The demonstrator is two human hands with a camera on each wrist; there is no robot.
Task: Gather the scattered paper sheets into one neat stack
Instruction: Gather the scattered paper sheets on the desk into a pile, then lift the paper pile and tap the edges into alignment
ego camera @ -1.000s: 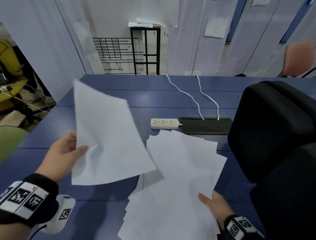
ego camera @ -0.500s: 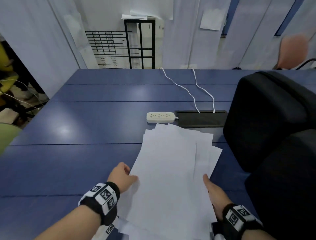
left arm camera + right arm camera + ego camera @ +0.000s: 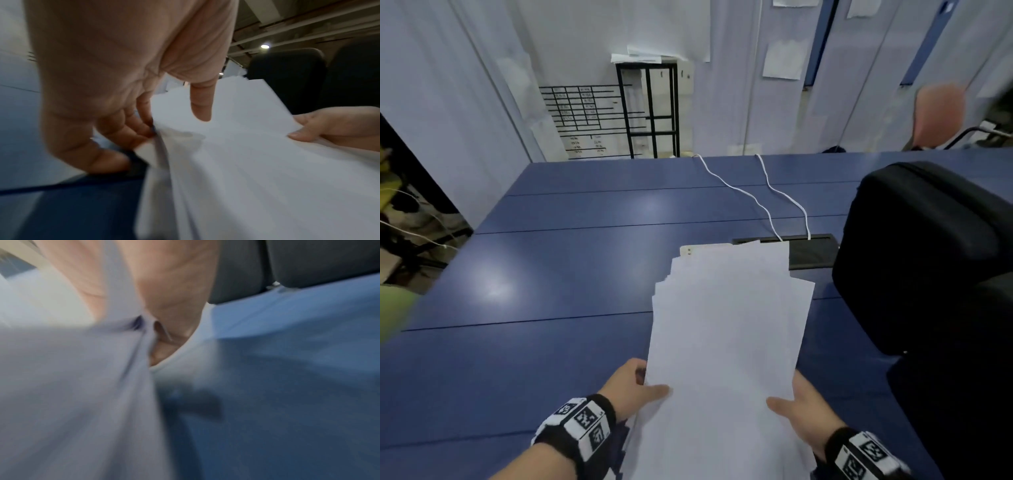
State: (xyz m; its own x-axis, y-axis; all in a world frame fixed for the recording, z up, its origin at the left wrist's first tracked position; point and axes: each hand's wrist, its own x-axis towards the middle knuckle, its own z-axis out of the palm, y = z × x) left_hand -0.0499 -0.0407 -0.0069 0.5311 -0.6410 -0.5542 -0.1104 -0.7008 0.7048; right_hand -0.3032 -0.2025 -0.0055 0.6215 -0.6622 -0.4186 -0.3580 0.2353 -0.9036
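A pile of several white paper sheets lies lengthwise on the blue table, its far edges fanned unevenly. My left hand grips the pile's near left edge, thumb on top and fingers beneath, as the left wrist view shows for the same paper sheets and left hand. My right hand grips the near right edge, thumb on top. The right wrist view is blurred, with paper sheets bunched against the right hand.
A white power strip peeks out past the pile's far end, with two white cables running to the table's back. A black cable hatch lies beside it. A large black bag stands close on the right.
My left hand brought its loose sheet down onto the pile and took hold of the pile's left edge. Both hands have squeezed the fanned pile narrower.
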